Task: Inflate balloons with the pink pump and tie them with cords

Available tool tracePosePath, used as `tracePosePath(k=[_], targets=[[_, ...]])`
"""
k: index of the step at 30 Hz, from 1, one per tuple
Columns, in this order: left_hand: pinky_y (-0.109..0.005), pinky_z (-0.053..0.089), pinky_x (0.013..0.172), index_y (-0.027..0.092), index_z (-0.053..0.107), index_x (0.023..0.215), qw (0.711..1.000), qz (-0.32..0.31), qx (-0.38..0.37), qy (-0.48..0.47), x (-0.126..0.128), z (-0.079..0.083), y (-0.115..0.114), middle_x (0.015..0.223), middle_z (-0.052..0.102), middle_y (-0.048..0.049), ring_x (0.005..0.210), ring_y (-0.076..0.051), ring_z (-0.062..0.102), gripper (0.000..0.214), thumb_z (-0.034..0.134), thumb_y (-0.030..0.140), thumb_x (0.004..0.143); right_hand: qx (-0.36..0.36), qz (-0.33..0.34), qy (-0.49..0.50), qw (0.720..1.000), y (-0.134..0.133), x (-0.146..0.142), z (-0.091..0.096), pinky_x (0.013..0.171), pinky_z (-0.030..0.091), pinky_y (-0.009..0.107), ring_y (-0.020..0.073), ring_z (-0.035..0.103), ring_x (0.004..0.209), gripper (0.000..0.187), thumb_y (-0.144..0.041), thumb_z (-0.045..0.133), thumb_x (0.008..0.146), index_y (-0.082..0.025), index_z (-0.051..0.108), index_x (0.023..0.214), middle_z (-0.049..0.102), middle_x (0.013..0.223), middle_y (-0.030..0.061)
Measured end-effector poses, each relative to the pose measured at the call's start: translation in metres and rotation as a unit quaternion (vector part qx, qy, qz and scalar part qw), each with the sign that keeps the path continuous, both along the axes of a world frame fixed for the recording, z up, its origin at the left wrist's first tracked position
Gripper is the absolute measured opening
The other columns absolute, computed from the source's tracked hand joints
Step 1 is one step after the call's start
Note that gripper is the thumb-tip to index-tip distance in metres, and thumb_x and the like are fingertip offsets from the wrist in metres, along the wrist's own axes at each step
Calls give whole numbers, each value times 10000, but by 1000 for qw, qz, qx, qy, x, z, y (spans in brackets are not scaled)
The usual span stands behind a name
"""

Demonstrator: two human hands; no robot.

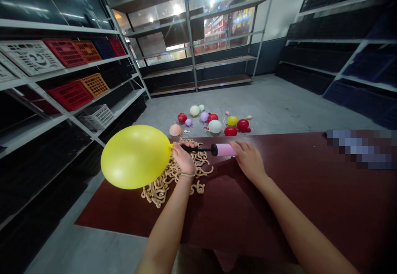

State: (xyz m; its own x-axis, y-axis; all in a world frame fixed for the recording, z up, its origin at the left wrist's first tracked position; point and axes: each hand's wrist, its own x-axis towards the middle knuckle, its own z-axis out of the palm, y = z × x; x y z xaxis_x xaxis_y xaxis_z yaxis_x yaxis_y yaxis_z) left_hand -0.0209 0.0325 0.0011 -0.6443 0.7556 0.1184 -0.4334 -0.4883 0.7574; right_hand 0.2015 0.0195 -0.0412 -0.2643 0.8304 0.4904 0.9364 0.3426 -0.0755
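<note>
Beyond the left grip [185,160] and the right grip [249,162], metal shelving racks [225,82] line a grey floor [279,108]. A dark red desk [310,199] spreads beneath the 2 hands, its far edge just past them, its left edge partly hidden behind a large yellow balloon [135,157]. The balloon swells directly left of the left grip; a heap of curly tan strands [158,187] lies below and around that same grip. The right grip wraps the lilac barrel of a hand pump [225,150], while the left pinches the balloon's neck [170,146] against the pump's black end, a thin rod [204,150] bared between the 2. Past the desk, more than 10 smaller balloons [215,126] dot the floor. A pale green bracelet [187,174] rings the left wrist.

The likeliest upset is the neck slipping free, should the left pinch loosen or the pump be tugged out of line; too much air could burst the taut skin. Loose strands might snag under the left wrist. Room to move runs right of the right grip, across bare desk toward a pixelated item [359,145], unidentifiable; leftward, the balloon crowds the edge.
</note>
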Motion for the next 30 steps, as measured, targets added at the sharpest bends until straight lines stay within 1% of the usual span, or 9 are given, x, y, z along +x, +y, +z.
tracePosePath(k=[4, 7, 12, 16, 19, 22, 24, 27, 30], targets=[[-304, 507, 562, 228, 365, 816, 1000, 31, -1, -7, -10, -2, 0, 595, 470, 59, 484, -119, 522, 237, 381, 407, 971, 21, -43, -7, 999, -4, -5, -1, 1008, 342, 501, 294, 458, 1199, 473, -96, 467, 878, -239, 535, 1323, 604, 1273, 109], [-296, 500, 565, 225, 372, 802, 999, 35, -8, -16, -5, -8, -3, 596, 462, 57, 482, -112, 513, 237, 364, 390, 972, 26, -56, 9, 998, -15, -26, 5, 952, 360, 492, 317, 457, 1184, 503, -74, 489, 846, -258, 556, 1310, 606, 1263, 116], [-319, 536, 638, 225, 416, 769, 999, -1, -37, 30, 17, -16, -9, 608, 505, 24, 540, -134, 562, 296, 330, 418, 976, 20, -12, 46, 999, -25, -47, 6, 872, 376, 436, 303, 474, 1147, 610, -68, 512, 811, -285, 500, 1381, 604, 1254, 120], [-342, 558, 684, 235, 410, 779, 997, -21, -47, 66, 20, -16, -9, 621, 510, 23, 565, -144, 583, 297, 317, 439, 973, 13, 33, 36, 999, -23, -39, 1, 962, 340, 465, 274, 492, 1119, 639, -110, 501, 864, -311, 412, 1464, 603, 1235, 103], [-340, 547, 647, 233, 404, 783, 998, -17, -50, 34, 12, -12, -7, 610, 494, 28, 540, -143, 569, 290, 327, 442, 968, 27, 68, 21, 997, -22, -36, 2, 1047, 276, 481, 254, 486, 1146, 597, -129, 463, 913, -322, 403, 1474, 590, 1251, 91], [-336, 529, 613, 230, 396, 813, 999, -16, -40, -23, 4, -8, -5, 612, 502, 32, 535, -142, 562, 250, 365, 427, 963, 28, 96, 9, 995, -22, -39, 8, 1009, 315, 426, 245, 486, 1142, 587, -139, 445, 930, -314, 394, 1488, 580, 1270, 96], [-344, 533, 639, 226, 395, 828, 998, -1, -36, -49, -2, -4, -2, 644, 539, 19, 577, -147, 593, 223, 365, 397, 967, 26, 99, 5, 995, -21, -36, 10, 981, 329, 411, 247, 490, 1134, 603, -142, 453, 925, -317, 380, 1497, 580, 1266, 98], [-353, 548, 737, 216, 395, 813, 996, 42, -20, -74, -20, 5, 5, 681, 570, 10, 639, -137, 633, 208, 342, 340, 971, 28, 81, 7, 996, -15, -19, 9, 975, 320, 410, 246, 496, 1128, 622, -120, 471, 900, -324, 403, 1483, 584, 1256, 92], [-333, 554, 760, 207, 407, 782, 997, 50, -15, -56, -47, 19, 9, 635, 559, 24, 599, -119, 627, 218, 377, 329, 960, 16, 69, 11, 997, -5, 5, 6, 955, 325, 399, 249, 506, 1129, 612, -124, 504, 876, -314, 447, 1455, 592, 1245, 92]])
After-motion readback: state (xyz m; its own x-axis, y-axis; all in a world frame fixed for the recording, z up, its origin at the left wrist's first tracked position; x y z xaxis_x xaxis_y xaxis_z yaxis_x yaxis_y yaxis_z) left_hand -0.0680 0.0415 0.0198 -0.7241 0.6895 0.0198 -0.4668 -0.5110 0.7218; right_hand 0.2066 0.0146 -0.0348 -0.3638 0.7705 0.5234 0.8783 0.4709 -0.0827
